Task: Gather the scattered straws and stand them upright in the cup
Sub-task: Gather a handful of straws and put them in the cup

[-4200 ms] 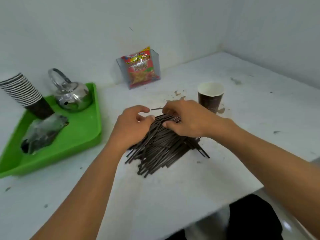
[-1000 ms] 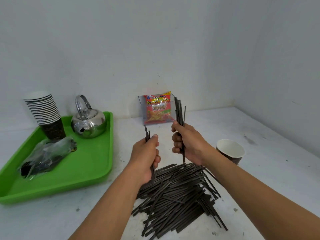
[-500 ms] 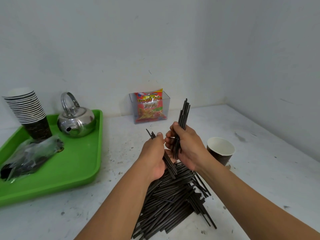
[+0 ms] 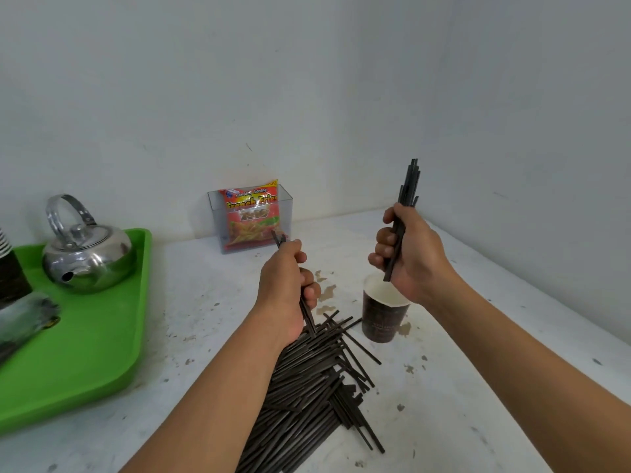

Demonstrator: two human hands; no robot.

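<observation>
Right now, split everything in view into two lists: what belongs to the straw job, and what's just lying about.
Job: straw pile, paper cup, straw bundle in right hand, few straws in left hand.
Lying about: green tray, kettle, stacked cups, plastic bag, snack packet in clear holder.

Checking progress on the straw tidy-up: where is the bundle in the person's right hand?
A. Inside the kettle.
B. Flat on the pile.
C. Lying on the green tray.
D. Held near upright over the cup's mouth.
D: the right hand grips the bundle of straws near upright, its lower ends hanging just over the open rim of the cup.
</observation>
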